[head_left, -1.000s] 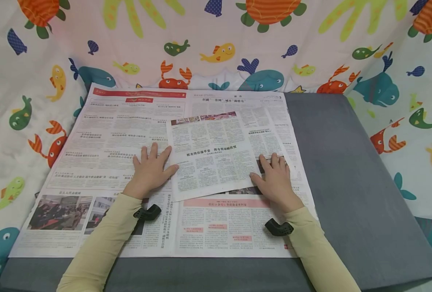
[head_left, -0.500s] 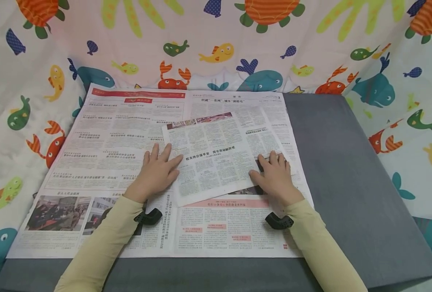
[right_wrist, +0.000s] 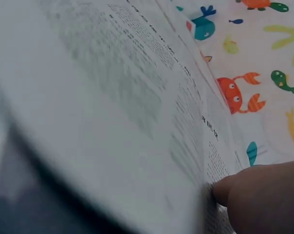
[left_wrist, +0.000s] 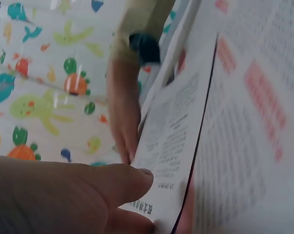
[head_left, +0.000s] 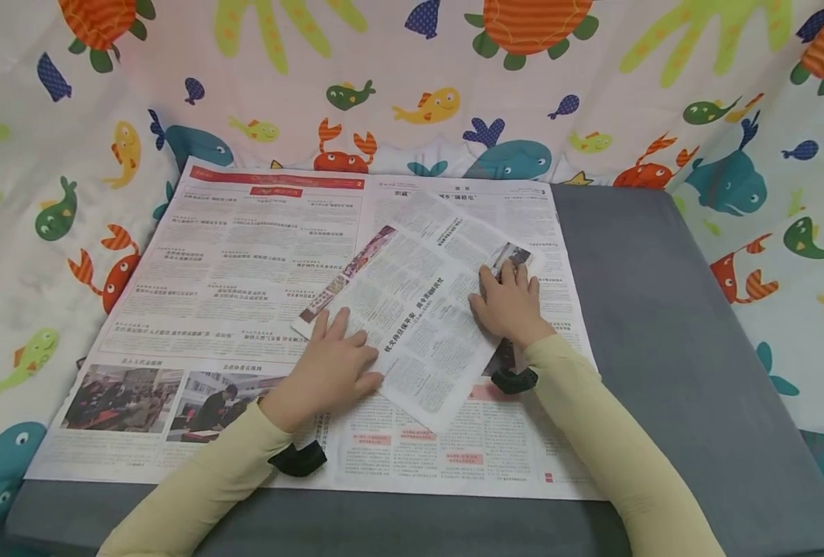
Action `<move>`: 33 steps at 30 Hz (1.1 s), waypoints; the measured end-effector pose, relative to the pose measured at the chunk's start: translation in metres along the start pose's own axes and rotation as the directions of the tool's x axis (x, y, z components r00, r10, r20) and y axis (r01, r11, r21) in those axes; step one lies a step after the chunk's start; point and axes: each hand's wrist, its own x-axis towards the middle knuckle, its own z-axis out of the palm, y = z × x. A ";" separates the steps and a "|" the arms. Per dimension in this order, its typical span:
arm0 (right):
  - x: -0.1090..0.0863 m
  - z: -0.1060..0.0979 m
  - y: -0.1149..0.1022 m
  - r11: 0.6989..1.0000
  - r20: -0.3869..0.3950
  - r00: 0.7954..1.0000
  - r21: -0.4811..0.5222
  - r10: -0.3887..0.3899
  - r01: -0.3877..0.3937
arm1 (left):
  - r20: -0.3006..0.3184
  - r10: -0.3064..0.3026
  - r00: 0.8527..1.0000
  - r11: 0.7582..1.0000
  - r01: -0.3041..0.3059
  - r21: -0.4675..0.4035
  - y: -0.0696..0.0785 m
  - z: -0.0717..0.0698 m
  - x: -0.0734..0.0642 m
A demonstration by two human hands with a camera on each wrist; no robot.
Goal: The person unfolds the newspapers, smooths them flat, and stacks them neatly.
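A smaller newspaper sheet [head_left: 412, 309] lies slanted on top of a large spread newspaper [head_left: 244, 271]. My left hand [head_left: 328, 367] touches the small sheet along its lower left edge, fingers spread. Seen from the left wrist, the thumb [left_wrist: 132, 183] lies over the small sheet [left_wrist: 171, 131], whose edge stands a little off the large newspaper [left_wrist: 249, 131]. At the small sheet's right side, my right hand [head_left: 512, 302] rests with its fingers on a printed photo. In the right wrist view the small sheet [right_wrist: 98, 131] bulges close to the camera, with a right-hand finger [right_wrist: 264, 195] at its side.
Under the newspapers is a grey table [head_left: 662, 371], its surface showing at the right and along the front edge. A white curtain [head_left: 272, 100] printed with sea animals surrounds the back and sides. Black wrist cameras [head_left: 299, 458] sit on both sleeves.
The small sheet has turned counterclockwise, its left side coming toward the front edge. My left hand has moved down and slightly right with it, while my right hand has shifted a little up.
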 end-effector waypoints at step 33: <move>0.041 0.007 -0.005 0.992 0.001 0.992 -0.015 -0.128 0.128 | 0.099 -0.066 0.993 0.990 0.078 -0.118 0.034 0.036 0.036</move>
